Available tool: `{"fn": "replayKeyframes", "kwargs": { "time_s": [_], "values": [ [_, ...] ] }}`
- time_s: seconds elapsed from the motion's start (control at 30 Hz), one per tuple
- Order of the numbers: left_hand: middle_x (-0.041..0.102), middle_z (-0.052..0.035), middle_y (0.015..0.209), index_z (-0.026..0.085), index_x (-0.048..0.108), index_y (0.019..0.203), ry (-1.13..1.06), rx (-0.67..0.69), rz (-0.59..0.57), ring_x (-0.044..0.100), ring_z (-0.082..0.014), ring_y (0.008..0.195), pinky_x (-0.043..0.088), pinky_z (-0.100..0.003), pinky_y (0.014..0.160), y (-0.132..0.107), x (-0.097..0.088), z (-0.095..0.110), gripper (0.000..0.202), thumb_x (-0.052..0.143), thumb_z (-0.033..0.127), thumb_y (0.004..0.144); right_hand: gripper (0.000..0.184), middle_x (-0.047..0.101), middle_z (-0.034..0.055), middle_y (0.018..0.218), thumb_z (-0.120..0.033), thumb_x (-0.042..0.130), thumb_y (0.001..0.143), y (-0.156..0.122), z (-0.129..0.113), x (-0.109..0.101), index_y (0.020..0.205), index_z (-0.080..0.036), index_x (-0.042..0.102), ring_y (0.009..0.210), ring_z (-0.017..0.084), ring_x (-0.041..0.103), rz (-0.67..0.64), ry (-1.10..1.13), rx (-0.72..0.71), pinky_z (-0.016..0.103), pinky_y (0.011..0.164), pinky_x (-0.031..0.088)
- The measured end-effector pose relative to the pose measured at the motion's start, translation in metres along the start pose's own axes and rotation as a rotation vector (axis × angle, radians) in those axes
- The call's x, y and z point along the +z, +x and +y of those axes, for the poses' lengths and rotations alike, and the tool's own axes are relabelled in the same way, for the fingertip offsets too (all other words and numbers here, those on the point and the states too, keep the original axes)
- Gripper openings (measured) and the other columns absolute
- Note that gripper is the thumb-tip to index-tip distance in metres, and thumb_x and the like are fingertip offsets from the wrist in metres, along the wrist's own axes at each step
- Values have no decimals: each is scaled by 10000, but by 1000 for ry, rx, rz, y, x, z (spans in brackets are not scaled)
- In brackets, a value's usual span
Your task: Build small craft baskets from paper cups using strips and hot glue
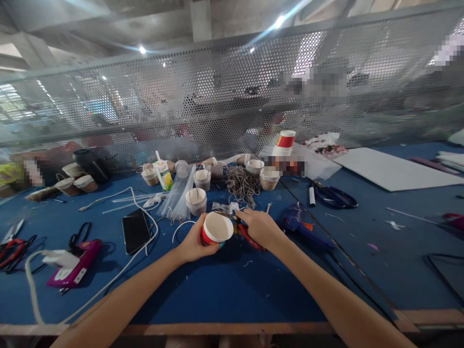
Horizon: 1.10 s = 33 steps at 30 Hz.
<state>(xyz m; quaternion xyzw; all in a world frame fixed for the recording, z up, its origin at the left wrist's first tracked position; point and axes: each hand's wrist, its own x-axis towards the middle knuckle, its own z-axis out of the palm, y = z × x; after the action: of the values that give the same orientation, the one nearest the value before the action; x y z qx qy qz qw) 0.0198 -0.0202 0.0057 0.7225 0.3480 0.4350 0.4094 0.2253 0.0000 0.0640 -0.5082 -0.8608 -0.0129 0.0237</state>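
My left hand point(195, 241) is wrapped round a red paper cup point(217, 227), its white mouth tilted up toward me. In my right hand point(257, 225) is a pair of scissors point(250, 238) with red handles. Their dark blades reach left to the cup's far rim; whether they bite into it cannot be made out. Just beyond the hands stand a white-lined cup point(196, 201) with a small handle and a crumpled clear wrapper point(226, 208). A blue hot glue gun point(304, 227) lies to the right of my right hand.
Glue sticks point(179, 193), a heap of brown cord point(242, 186) and several wrapped cups lie farther back. On the left are a phone point(136, 231), a white cable and a magenta power strip point(76, 268). Blue-handled scissors point(335, 195) and a white board point(398, 168) lie right. Perforated metal screen point(217, 92) behind.
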Motion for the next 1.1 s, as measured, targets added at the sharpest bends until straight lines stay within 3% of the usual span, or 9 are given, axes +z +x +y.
{"fn": "replayKeyframes", "kwargs": {
  "time_s": [0.43, 0.67, 0.8, 0.97, 1.1],
  "values": [
    [547, -51, 1011, 155, 469, 1093, 15, -14, -84, 522, -187, 927, 425, -329, 878, -1, 0, 1, 550, 663, 175, 580, 372, 606, 122, 1002, -181, 376, 839, 0, 1, -1, 1183, -182, 516, 815, 219, 604, 4, -116, -71, 278, 624, 402],
    [551, -58, 1039, 162, 455, 1123, -91, -55, -113, 522, -193, 945, 419, -342, 889, -3, -2, -1, 601, 699, 197, 575, 363, 632, 106, 942, -138, 382, 835, -1, -1, -2, 1156, -193, 544, 787, 195, 609, -38, -94, -46, 258, 633, 391],
    [542, -62, 1056, 165, 450, 1089, -212, -71, -153, 511, -210, 974, 403, -365, 908, -1, -3, -1, 704, 794, 204, 477, 351, 638, 111, 921, -119, 396, 817, 0, -3, 5, 1120, -173, 563, 778, 197, 606, 4, -39, -36, 261, 641, 381],
    [528, -38, 1019, 203, 428, 1079, -288, -75, -46, 515, -187, 932, 423, -346, 870, 1, -4, 0, 739, 816, 234, 451, 275, 633, 96, 893, -250, 466, 810, 0, -2, 10, 1049, -147, 557, 792, 191, 588, 133, 151, -53, 248, 661, 379],
    [546, -40, 975, 183, 450, 1080, -361, -164, 22, 544, -176, 869, 449, -334, 826, 0, -5, -1, 700, 802, 287, 484, 298, 615, 96, 923, -238, 438, 818, 0, 2, 5, 1091, -151, 520, 751, 181, 576, 128, 92, 1, 245, 618, 355]
  ]
}}
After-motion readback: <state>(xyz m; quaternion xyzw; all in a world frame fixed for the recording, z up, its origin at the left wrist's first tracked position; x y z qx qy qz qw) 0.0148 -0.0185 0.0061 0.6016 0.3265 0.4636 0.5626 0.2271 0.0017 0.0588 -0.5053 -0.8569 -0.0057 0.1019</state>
